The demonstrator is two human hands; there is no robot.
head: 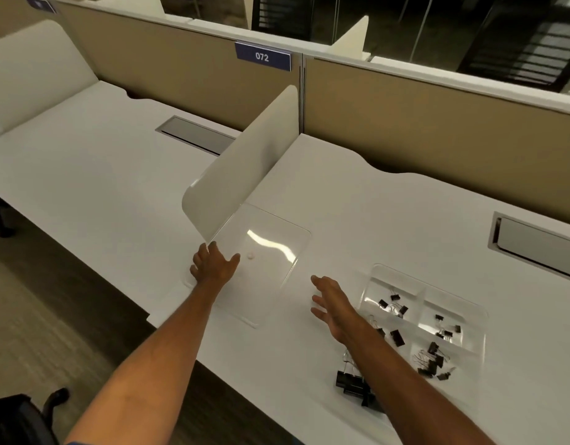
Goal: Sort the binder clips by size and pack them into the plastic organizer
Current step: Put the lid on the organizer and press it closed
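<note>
A clear plastic organizer (457, 303) lies on the white desk at the right, with black binder clips (433, 361) sorted into its compartments. Its flat transparent lid (277, 252) lies on the desk to the left of it. My left hand (213, 264) rests with spread fingers on the lid's left edge. My right hand (332, 303) hovers open above the desk between the lid and the organizer, holding nothing. My right forearm hides part of the organizer's near-left compartments, where larger clips (351, 382) show.
A white divider panel (245, 162) stands upright just behind the lid. Beige partition walls (421, 130) close off the desk's far side. Cable slots (193, 134) are set into the desk. A dark chair (20, 415) sits at the lower left.
</note>
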